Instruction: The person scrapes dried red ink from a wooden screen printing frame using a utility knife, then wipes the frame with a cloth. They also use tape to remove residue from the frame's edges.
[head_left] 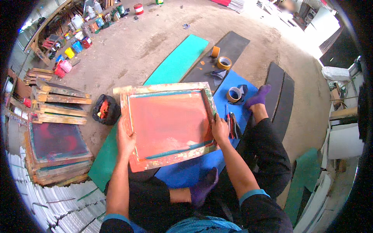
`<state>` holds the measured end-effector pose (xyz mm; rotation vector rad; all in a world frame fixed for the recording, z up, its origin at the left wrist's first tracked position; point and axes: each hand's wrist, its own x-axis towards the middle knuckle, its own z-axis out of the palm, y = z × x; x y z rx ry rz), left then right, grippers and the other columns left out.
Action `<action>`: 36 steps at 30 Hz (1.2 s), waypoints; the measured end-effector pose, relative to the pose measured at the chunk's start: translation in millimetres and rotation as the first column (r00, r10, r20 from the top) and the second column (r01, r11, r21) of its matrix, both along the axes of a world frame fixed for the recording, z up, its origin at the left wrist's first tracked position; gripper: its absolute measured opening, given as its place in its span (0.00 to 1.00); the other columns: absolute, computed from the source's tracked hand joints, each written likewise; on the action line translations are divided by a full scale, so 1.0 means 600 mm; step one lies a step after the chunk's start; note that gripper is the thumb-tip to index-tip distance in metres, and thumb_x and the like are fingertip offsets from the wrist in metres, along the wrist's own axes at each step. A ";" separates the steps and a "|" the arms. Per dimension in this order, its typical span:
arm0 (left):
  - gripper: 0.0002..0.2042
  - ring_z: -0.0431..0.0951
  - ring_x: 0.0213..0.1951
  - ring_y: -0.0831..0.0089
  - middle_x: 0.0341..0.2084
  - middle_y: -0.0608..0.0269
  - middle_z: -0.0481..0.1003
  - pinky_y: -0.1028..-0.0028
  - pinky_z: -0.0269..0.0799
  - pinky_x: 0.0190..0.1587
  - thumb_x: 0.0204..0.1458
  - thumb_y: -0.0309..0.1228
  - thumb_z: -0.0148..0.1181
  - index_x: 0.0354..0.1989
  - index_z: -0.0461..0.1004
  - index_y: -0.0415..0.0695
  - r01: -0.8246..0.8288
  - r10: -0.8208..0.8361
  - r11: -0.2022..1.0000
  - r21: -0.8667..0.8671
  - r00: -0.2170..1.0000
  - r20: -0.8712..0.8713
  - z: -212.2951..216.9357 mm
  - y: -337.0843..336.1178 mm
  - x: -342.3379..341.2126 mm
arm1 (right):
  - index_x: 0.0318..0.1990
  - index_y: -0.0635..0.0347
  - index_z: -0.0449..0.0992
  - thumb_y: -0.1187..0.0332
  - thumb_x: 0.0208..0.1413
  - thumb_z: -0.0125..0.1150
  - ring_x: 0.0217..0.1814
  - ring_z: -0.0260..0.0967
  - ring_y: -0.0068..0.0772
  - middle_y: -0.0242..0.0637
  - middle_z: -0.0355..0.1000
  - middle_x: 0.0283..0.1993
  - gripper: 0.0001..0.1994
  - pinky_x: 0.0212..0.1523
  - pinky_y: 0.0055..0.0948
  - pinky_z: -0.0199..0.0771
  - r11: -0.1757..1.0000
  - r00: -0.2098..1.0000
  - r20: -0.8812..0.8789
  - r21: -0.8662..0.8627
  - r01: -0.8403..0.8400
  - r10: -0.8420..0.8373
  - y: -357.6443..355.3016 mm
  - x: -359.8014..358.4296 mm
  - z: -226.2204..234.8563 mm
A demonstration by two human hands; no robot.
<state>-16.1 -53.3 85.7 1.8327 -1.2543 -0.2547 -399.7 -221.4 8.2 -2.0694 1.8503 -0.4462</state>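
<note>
A wooden screen-printing frame (171,122) with a salmon-orange stained mesh is held up over my lap. Old paint in white, green and orange covers its wooden edges. My left hand (125,136) grips the left side, its thumb lying over the rim. At the opposite side my right hand (220,130) is closed round the edge. Below the frame, a blue mat (186,171) lies under my legs. Beside my right hand are a few slim tools (234,125) with red and dark handles, and a roll of tape (234,94) on dark cloth.
Two tape rolls, one being a tan roll (224,63), lie on a dark board (233,44) beside a teal board (182,54). A black bag (106,110) with orange scraps stands left, near stacked screen frames (58,143). Paint containers (77,46) line the far left.
</note>
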 end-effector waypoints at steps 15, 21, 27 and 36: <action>0.36 0.57 0.69 0.43 0.66 0.37 0.59 0.57 0.55 0.69 0.41 0.13 0.53 0.65 0.60 0.40 0.244 -0.272 0.960 0.136 0.704 0.656 0.477 -0.025 -0.172 | 0.68 0.67 0.62 0.74 0.57 0.59 0.52 0.78 0.49 0.59 0.75 0.54 0.30 0.54 0.40 0.76 0.987 0.561 0.828 0.065 -0.146 0.028 0.143 0.068 -0.081; 0.36 0.56 0.70 0.46 0.66 0.40 0.60 0.58 0.52 0.71 0.42 0.14 0.53 0.66 0.59 0.39 0.324 -0.328 0.937 0.132 0.683 0.653 0.492 -0.042 -0.206 | 0.70 0.57 0.61 0.75 0.56 0.60 0.45 0.79 0.37 0.55 0.74 0.57 0.32 0.48 0.34 0.77 0.943 0.641 0.767 0.235 -0.235 -0.032 0.158 0.035 -0.046; 0.35 0.59 0.69 0.47 0.65 0.41 0.63 0.58 0.52 0.71 0.44 0.15 0.54 0.67 0.58 0.38 0.369 -0.351 0.921 0.129 0.638 0.685 0.499 -0.058 -0.231 | 0.64 0.54 0.70 0.74 0.55 0.61 0.43 0.78 0.47 0.51 0.75 0.51 0.26 0.47 0.40 0.77 0.996 0.803 0.594 0.047 -0.081 0.037 0.163 0.021 -0.012; 0.35 0.62 0.67 0.48 0.63 0.42 0.65 0.59 0.54 0.71 0.44 0.15 0.53 0.66 0.59 0.38 0.363 -0.352 0.922 0.136 0.639 0.683 0.504 -0.069 -0.243 | 0.49 0.57 0.81 0.71 0.56 0.60 0.44 0.76 0.53 0.48 0.77 0.44 0.14 0.46 0.45 0.76 0.989 0.848 0.509 -0.089 -0.122 0.150 0.171 0.006 -0.013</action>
